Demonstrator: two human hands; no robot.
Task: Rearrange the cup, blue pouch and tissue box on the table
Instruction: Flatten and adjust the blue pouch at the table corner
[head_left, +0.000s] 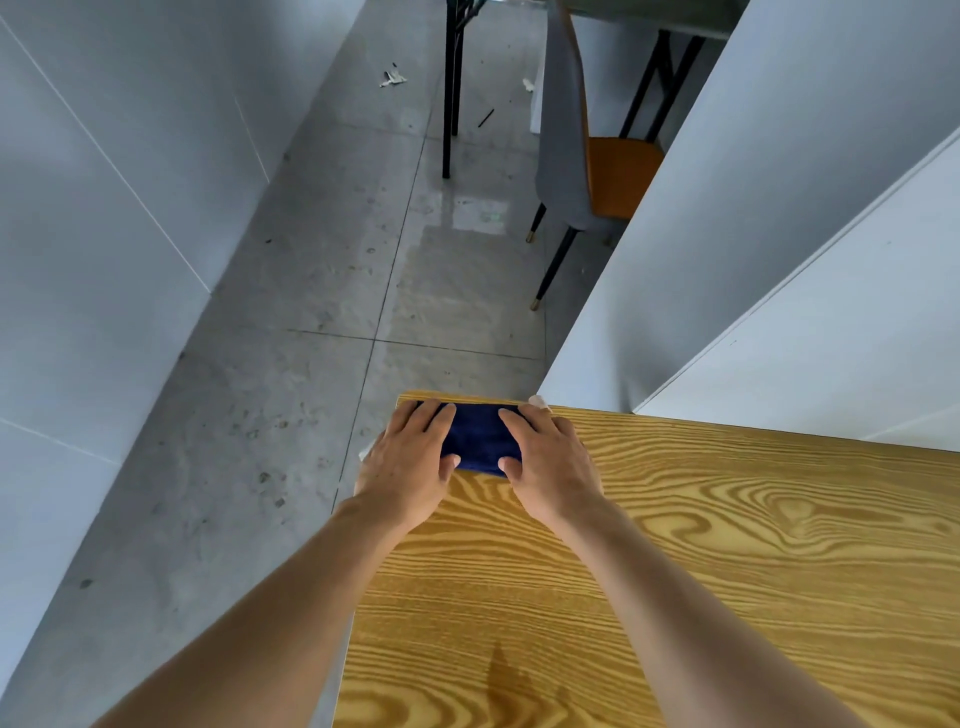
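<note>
A dark blue pouch (478, 439) lies flat at the far left corner of the wooden table (675, 545). My left hand (408, 462) grips its left end, fingers over the far edge and thumb on the near edge. My right hand (550, 460) holds the right end the same way. A bit of white material (537, 401) peeks out behind my right hand, and another bit shows at the table's left edge under my left hand; what it is I cannot tell. No cup or tissue box is in view.
White partition panels (779, 260) stand right behind the table's far edge. The table's left edge drops to a grey tiled floor (291, 364). A grey and orange chair (587, 156) and black table legs stand farther back.
</note>
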